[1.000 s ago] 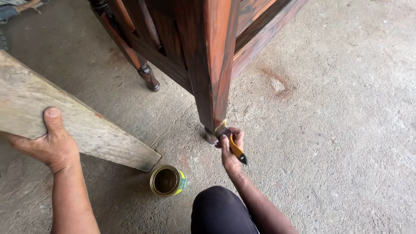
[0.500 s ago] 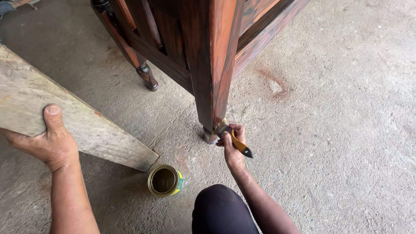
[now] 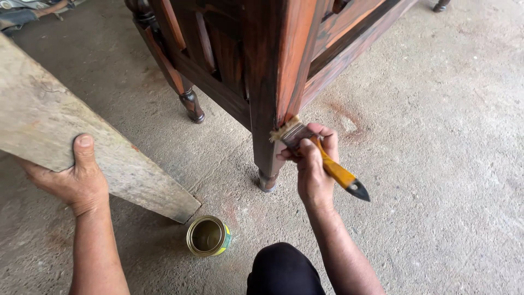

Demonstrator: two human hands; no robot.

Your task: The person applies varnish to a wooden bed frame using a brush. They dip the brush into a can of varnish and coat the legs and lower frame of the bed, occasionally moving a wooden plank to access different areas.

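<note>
My right hand [image 3: 313, 169] grips a paintbrush [image 3: 322, 158] with a yellow handle and black tip; its pale bristles press against the corner post of a dark red-brown stained wooden furniture piece [image 3: 273, 65], a little above the turned foot. My left hand [image 3: 73, 177] rests on the lower edge of a weathered grey plank [image 3: 82, 142], thumb on top, fingers underneath. The plank slants down with its end on the concrete. A small open tin can [image 3: 207, 236] with dark liquid stands on the floor between my arms.
Bare concrete floor [image 3: 436, 164] with reddish stain marks around the post. A second turned furniture leg [image 3: 192, 105] stands further back left. My dark-clad knee [image 3: 284, 270] is at the bottom edge. Clutter lies at the top left corner.
My right hand has lifted the brush from the foot of the post up to its corner. The view has moved closer. My left hand stays on the plank.
</note>
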